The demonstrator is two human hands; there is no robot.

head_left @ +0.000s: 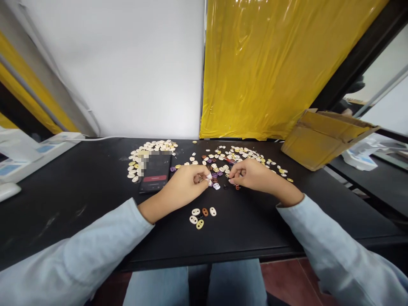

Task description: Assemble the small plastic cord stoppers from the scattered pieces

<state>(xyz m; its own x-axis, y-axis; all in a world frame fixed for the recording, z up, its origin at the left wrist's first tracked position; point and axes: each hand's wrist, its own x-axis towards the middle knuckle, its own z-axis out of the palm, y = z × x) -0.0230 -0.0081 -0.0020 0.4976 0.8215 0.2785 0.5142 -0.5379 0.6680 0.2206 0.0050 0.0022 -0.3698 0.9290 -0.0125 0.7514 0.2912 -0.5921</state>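
Note:
Over the middle of the black table, my left hand [188, 185] is closed in a pinch. A small white oval button [209, 176] shows at its fingertips, its holes not clear. Just to the right, my right hand [250, 175] is pinched too, low over the pile; whatever lies between its fingertips is too small to make out. Loose two-hole oval buttons [216, 186] in white, purple and brown spread under and between both hands. Nearer the table's front edge sits a small group with a brown button [205, 212], a yellow button [199, 224] and several white ones.
A phone [155, 170] lies left of my left hand, beside a heap of cream buttons [156, 145]. Another heap [247, 151] is behind my right hand. A cardboard box [318, 138] stands at the back right. A power strip [47, 153] lies far left.

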